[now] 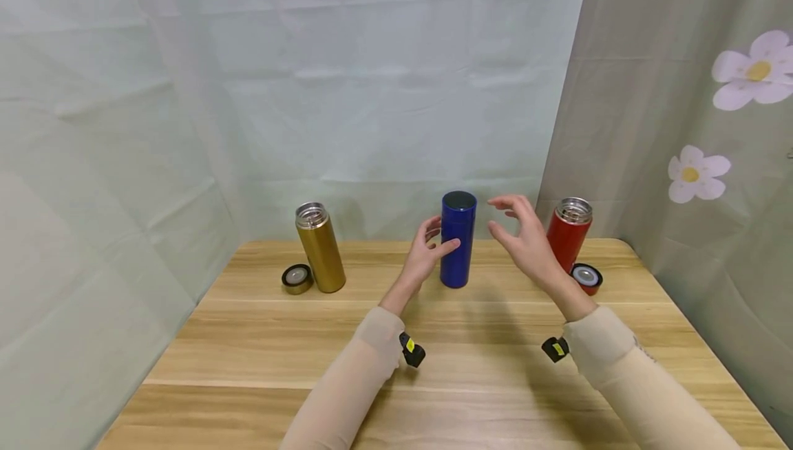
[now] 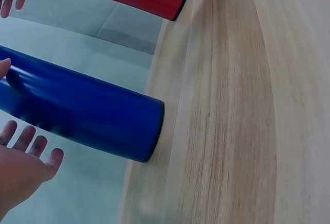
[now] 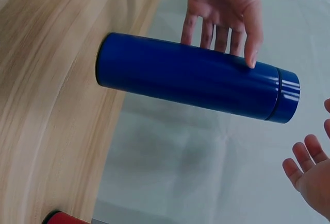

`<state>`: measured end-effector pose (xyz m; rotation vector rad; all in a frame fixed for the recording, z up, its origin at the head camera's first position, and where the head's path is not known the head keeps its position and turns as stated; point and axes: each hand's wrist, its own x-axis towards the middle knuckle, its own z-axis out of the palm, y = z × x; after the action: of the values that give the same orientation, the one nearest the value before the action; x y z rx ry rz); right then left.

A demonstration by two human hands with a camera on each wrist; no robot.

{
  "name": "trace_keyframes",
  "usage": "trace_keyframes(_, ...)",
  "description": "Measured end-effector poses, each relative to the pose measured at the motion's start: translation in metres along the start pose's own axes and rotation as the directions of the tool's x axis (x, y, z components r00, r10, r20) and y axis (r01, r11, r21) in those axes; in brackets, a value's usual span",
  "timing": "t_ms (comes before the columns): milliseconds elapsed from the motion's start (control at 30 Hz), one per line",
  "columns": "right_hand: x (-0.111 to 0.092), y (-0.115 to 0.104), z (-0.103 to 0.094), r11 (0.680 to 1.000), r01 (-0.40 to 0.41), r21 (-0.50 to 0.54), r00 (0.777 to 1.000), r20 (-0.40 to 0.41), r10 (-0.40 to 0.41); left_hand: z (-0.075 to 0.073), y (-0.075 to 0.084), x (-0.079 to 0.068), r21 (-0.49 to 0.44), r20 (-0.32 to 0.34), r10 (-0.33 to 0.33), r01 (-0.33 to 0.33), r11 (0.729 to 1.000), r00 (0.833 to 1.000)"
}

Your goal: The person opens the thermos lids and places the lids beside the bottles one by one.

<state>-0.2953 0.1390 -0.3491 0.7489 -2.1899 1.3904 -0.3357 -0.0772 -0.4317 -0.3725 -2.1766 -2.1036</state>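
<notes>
A blue thermos bottle (image 1: 457, 257) stands upright with its lid (image 3: 289, 96) on, near the table's back edge. My left hand (image 1: 423, 255) is at its left side, thumb across the front and fingers spread behind. In the left wrist view those fingers (image 2: 37, 142) are loose beside the blue wall, not wrapped round it. To the right of the bottle my right hand (image 1: 526, 238) is raised at lid height, fingers bent loosely and thumb apart. Nothing is in it, and a gap separates it from the bottle.
On the left a gold thermos bottle (image 1: 323, 254) stands uncapped, its lid (image 1: 297, 278) beside it. A red thermos bottle (image 1: 566, 237), also uncapped, is behind my right hand, with its lid (image 1: 586, 278) close by. Pale curtains hang behind the wooden table (image 1: 248, 367).
</notes>
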Motion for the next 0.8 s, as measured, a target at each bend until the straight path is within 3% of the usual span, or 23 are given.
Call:
trace_keyframes(367,0.006,0.004,0.006,0.999,-0.009,-0.034,0.998,0.061,0.011,0.009,-0.001,0.001,0.012,0.033,-0.059,0.058,0.998,0.998)
trace_keyframes(800,0.006,0.003,0.01,0.997,-0.066,-0.033,0.993,0.091,0.069,0.013,-0.006,0.004,0.029,0.023,-0.099,0.099,0.995,0.995)
